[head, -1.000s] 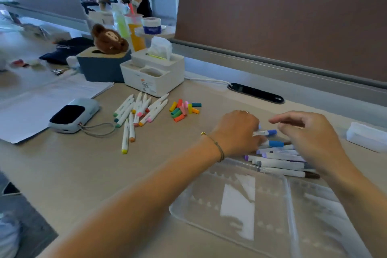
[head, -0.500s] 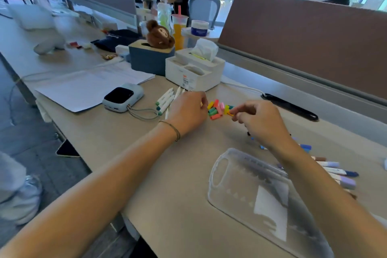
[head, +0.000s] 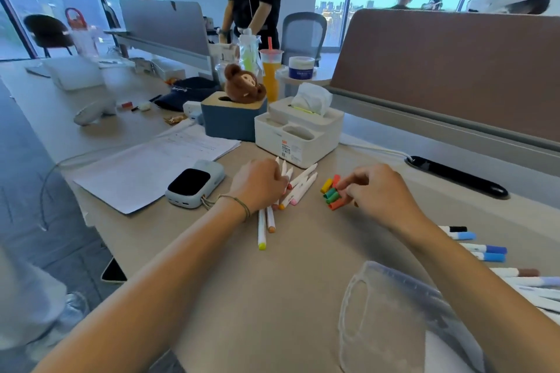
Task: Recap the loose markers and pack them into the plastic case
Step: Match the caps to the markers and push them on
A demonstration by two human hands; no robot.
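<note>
Several uncapped white markers (head: pixel 304 181) lie in a loose pile in front of a white organiser. My left hand (head: pixel 260 184) rests on that pile, fingers curled down round a marker; the back of the hand hides the grip. Two more markers (head: pixel 262 230) lie just below my wrist. Several loose caps (head: pixel 331 194) in orange, green and yellow sit to the right. My right hand (head: pixel 378 191) pinches a green cap at the pile's edge. Capped markers (head: pixel 485 251) lie at the far right. The clear plastic case (head: pixel 394 312) lies open near the front edge.
A grey pocket device (head: pixel 194 188) with a cord lies left of the markers, on sheets of paper (head: pixel 151 172). Behind stand the white tissue organiser (head: pixel 297 136) and a blue box (head: pixel 233 121) with a plush toy. A brown partition (head: pixel 454 70) closes the back; a person stands beyond.
Both hands left the capped markers on the right and moved left. My left hand settled on the uncapped markers and my right hand closed in on the caps. The view swung left.
</note>
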